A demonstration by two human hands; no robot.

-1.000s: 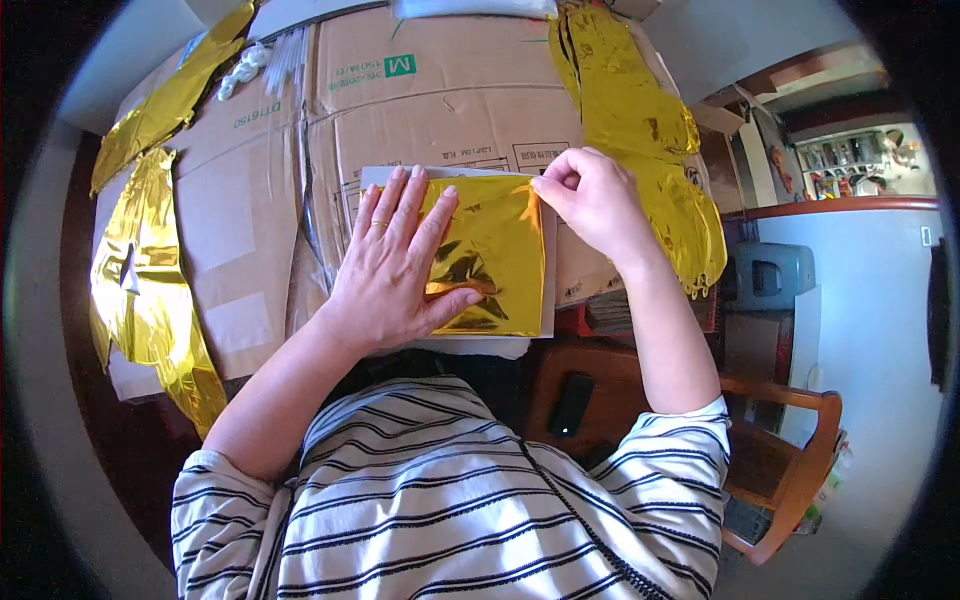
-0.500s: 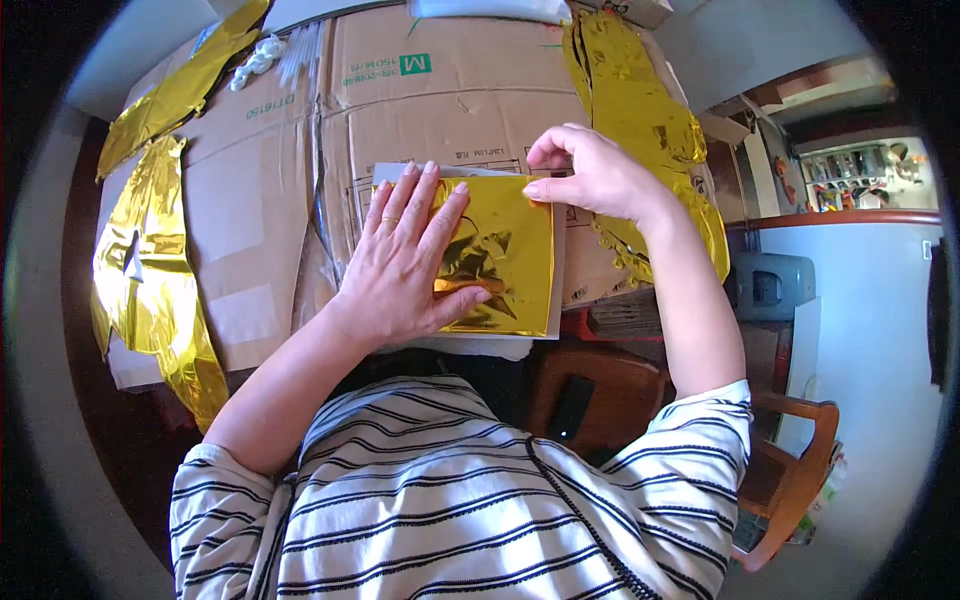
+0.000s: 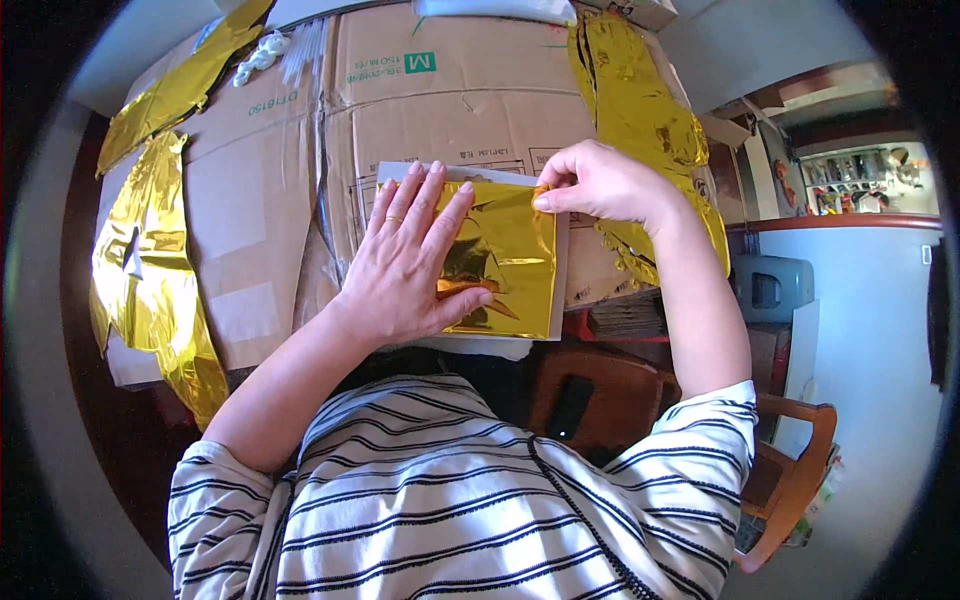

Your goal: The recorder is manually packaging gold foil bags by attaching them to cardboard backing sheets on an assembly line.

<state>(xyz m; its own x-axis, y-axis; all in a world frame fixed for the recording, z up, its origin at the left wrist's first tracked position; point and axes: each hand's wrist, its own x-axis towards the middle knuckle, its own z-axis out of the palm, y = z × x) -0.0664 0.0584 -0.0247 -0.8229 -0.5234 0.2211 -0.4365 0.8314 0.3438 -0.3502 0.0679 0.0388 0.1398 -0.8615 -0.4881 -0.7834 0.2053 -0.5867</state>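
Note:
A square sheet of shiny gold foil [image 3: 515, 260] lies over a slightly larger pale sheet [image 3: 563, 262], whose border shows along the top and right side. Flat on the foil's left part rests my left hand [image 3: 405, 260], fingers spread, with a ring on one finger. My right hand [image 3: 590, 185] pinches the foil's far right corner between thumb and fingertips. There the foil is creased and lifted a little off the sheet beneath. Wrinkles and dark reflections run across the middle of the foil.
Flattened cardboard [image 3: 450, 110] covers the table. Gold foil scraps lie at the right [image 3: 645, 120], left [image 3: 165, 270] and far left [image 3: 180, 85]. Clear thin sticks [image 3: 302, 52] and a white twisted bundle [image 3: 262, 58] sit at the back. A wooden chair [image 3: 800, 480] stands at my right.
My right hand has closed on the foil's far right corner and pulled it up slightly, creasing the foil. My left hand stays pressed in nearly the same place.

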